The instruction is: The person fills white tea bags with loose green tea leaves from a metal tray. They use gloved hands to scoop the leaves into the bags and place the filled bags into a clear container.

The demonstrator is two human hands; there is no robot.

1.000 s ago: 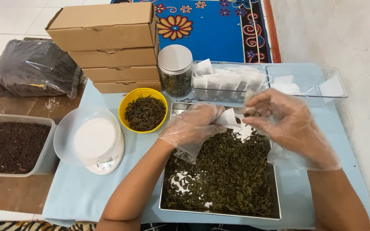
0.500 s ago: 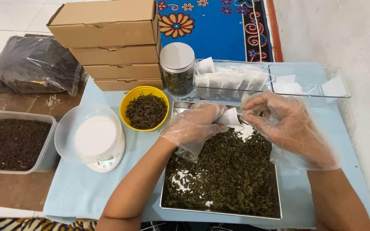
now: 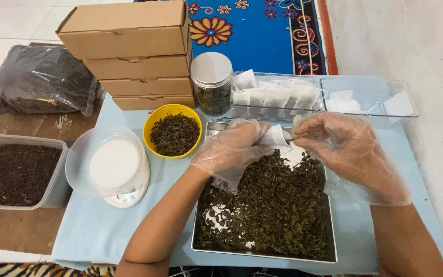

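Here, both hands wear loose clear plastic gloves and work over a metal tray of dried green tea leaves. The left hand is curled closed around a small white paper tea bag, pinching it at its left end. The bag sits above the tray's far edge, between the two hands; its long axis runs roughly left to right, and its free end points toward the right hand. The right hand has its fingers drawn narrow, tips pinched together just beside the bag's right end; whether a pinch of leaf sits between them cannot be told.

Left of the tray: a yellow bowl of darker leaves, and a white kitchen scale carrying a clear dish. Behind the tray: a lidded jar and a clear container of white bags. Stacked cardboard boxes stand at the far left.
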